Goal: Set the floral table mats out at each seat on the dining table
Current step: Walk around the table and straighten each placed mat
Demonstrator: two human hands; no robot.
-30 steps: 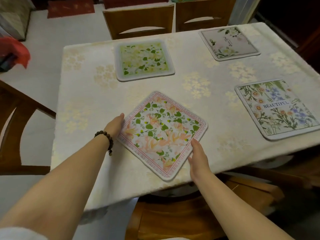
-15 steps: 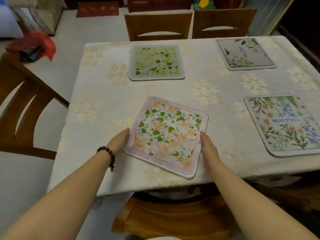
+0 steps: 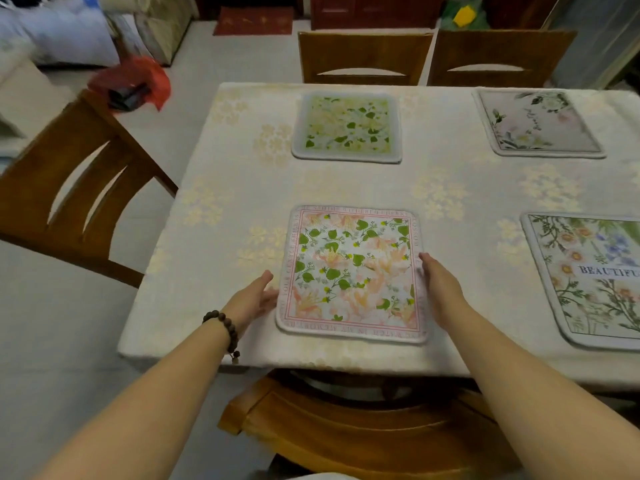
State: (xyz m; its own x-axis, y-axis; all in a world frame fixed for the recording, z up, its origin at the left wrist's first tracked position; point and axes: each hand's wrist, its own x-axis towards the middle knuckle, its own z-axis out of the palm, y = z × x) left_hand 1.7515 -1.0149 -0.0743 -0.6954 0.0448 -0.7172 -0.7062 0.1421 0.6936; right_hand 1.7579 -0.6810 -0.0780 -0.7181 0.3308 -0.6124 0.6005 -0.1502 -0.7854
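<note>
Rotated since before, pink mat (image 3: 351, 271) sits square (table-edge aligned).

The scene is lit softly and evenly, rather dimly, with a faint yellow-green cast. No glare is seen on the tablecloth (image 3: 346, 188). Only weak shadows are cast beneath the table's near edge. Slight blur is spread over the whole frame, and the lettering on the mats is softened. Straight lines are bowed toward the edges by the wide lens.

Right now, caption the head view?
Both hands flank the pink mat; three other mats lie placed.
</note>
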